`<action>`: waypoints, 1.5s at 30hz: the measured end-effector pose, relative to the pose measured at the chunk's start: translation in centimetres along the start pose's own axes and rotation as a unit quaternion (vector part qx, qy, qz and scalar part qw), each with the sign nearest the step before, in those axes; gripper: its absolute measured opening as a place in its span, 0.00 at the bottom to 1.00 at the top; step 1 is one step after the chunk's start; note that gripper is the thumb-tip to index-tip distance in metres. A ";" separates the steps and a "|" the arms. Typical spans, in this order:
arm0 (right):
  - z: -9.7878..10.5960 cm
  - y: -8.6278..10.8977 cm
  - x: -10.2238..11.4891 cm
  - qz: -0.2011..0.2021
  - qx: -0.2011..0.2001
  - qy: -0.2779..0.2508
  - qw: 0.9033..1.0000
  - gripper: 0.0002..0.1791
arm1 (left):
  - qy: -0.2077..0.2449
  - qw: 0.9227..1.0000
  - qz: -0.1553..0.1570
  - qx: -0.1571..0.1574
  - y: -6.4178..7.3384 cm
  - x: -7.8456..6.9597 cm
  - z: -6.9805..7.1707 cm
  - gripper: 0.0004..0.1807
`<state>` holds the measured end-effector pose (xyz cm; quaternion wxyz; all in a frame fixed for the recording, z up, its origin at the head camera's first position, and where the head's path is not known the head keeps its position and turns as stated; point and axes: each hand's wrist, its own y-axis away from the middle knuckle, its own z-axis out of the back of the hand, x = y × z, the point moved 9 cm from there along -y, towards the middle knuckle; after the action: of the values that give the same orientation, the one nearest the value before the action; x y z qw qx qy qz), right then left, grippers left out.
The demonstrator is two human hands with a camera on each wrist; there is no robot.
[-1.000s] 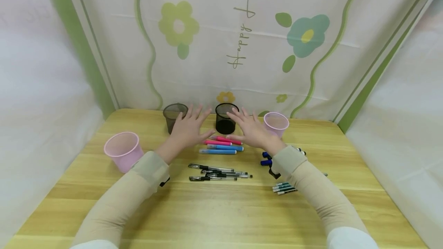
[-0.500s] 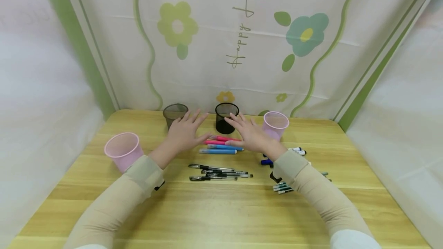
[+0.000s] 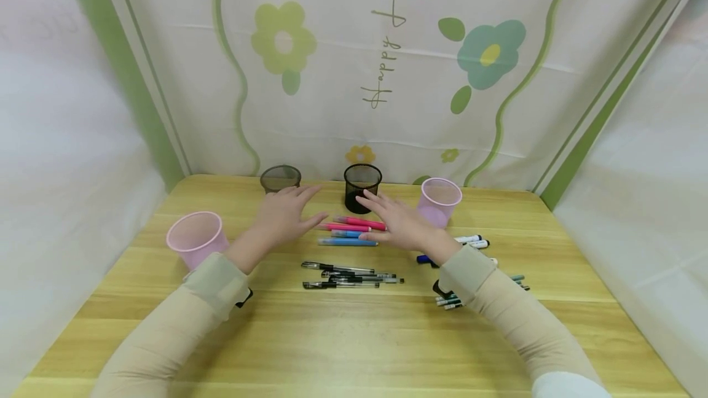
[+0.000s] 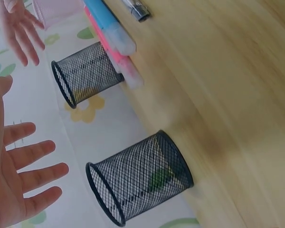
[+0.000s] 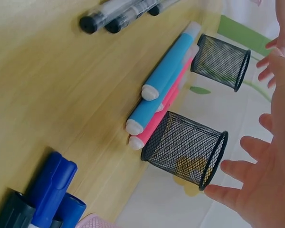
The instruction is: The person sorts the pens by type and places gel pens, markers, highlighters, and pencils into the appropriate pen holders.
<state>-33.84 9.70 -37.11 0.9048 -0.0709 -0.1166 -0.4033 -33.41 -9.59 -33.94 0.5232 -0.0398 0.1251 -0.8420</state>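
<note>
Fingers spread and holding nothing, my left hand (image 3: 283,218) hovers in front of the left black mesh pen cup (image 3: 280,178), hiding its lower part in the head view. My right hand (image 3: 402,224), also bare with fingers extended, is over the right ends of the markers, near the middle black mesh pen cup (image 3: 362,188). Two pink markers (image 3: 359,222) and two blue markers (image 3: 347,242) lie between the hands. Closer to me lie several black gel pens (image 3: 351,277). Beneath my right wrist are blue and dark whiteboard markers (image 5: 52,185), partly hidden.
A pink cup (image 3: 198,241) stands at the left, another pink cup (image 3: 439,201) at the back right. Several green pencils (image 3: 449,301) lie partly under the right forearm. A patterned curtain (image 3: 332,91) closes off the wooden table (image 3: 343,343) at the back and sides.
My left hand has drawn left and back toward me, off the markers. My right hand has shifted slightly toward me. The cups and pens have stayed put.
</note>
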 end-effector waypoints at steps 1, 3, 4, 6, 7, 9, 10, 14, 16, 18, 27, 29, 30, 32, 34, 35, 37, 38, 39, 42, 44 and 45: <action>0.0 0.1 0.1 0.002 0.002 -0.001 1.000 0.48 | 0.006 1.000 0.001 0.001 0.1 0.1 0.1 0.39; -0.2 0.2 0.2 0.004 0.008 -0.003 1.000 0.48 | 0.018 1.000 0.001 -0.002 0.3 0.4 0.3 0.38; -0.3 0.2 0.3 0.005 0.012 -0.002 1.000 0.47 | 0.020 1.000 -0.001 -0.005 0.3 0.5 0.4 0.37; -0.5 0.3 0.4 0.006 0.019 -0.001 1.000 0.47 | 0.020 1.000 -0.002 -0.016 0.5 0.9 0.7 0.36; -0.6 0.3 0.4 0.004 0.022 -0.003 1.000 0.47 | 0.020 1.000 -0.003 -0.023 0.7 1.0 0.9 0.35; -0.8 0.3 0.4 -0.002 0.029 -0.004 1.000 0.47 | 0.018 0.999 -0.003 -0.037 0.9 1.4 1.3 0.33; -0.8 0.4 0.4 -0.005 0.032 -0.004 0.999 0.48 | 0.017 0.999 -0.004 -0.042 1.0 1.5 1.5 0.33; -1.0 0.5 0.5 -0.008 0.041 -0.003 0.999 0.48 | 0.026 0.999 -0.001 -0.046 1.5 2.2 2.2 0.32; -1.0 0.6 0.6 -0.008 0.041 -0.001 0.999 0.47 | 0.031 0.999 0.001 -0.043 1.8 2.6 2.5 0.31; -1.0 0.6 0.6 -0.007 0.040 -0.003 0.999 0.47 | 0.034 0.998 0.004 -0.044 2.1 3.1 2.9 0.30; -1.4 0.9 1.6 0.024 0.031 -0.014 0.999 0.40 | 0.015 0.999 0.035 -0.015 3.5 6.0 4.6 0.31; -1.6 1.0 2.0 0.034 0.033 -0.021 0.999 0.40 | 0.023 0.999 0.039 -0.010 4.1 6.7 4.9 0.31; -1.7 1.0 2.1 0.035 0.034 -0.023 0.999 0.40 | 0.027 0.999 0.040 -0.010 4.4 7.1 5.0 0.31; -1.9 0.9 2.3 0.039 0.034 -0.029 0.998 0.39 | 0.038 0.998 0.042 -0.010 5.1 7.6 5.2 0.31; -2.0 0.8 2.5 0.040 0.031 -0.028 0.998 0.39 | 0.043 0.998 0.046 -0.012 5.8 8.1 5.3 0.31; -2.1 0.8 2.5 0.040 0.030 -0.027 0.998 0.39 | 0.044 0.998 0.048 -0.014 6.0 8.3 5.4 0.32; -2.1 0.7 2.7 0.043 0.028 -0.030 0.998 0.39 | 0.047 0.997 0.053 -0.017 6.5 8.8 5.4 0.33; -2.2 0.7 2.7 0.045 0.026 -0.030 0.998 0.38 | 0.050 0.997 0.056 -0.019 6.6 9.0 5.4 0.34; -2.2 0.7 2.8 0.047 0.026 -0.032 0.998 0.38 | 0.048 0.997 0.057 -0.019 6.8 9.2 5.4 0.35; -2.4 0.6 3.1 0.060 0.027 -0.046 0.997 0.36 | 0.050 0.997 0.058 -0.020 7.4 9.8 5.5 0.36; -2.6 0.5 3.3 0.066 0.030 -0.056 0.996 0.34 | 0.048 0.997 0.058 -0.020 7.8 10.2 5.6 0.36; -2.7 0.5 3.5 0.069 0.031 -0.062 0.995 0.33 | 0.048 0.997 0.059 -0.019 8.0 10.4 5.6 0.36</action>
<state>-30.82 6.96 -38.78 0.9234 -0.0751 -0.1797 -0.3308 -29.98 -23.17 -31.24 0.5647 -0.0020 0.1676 -0.8081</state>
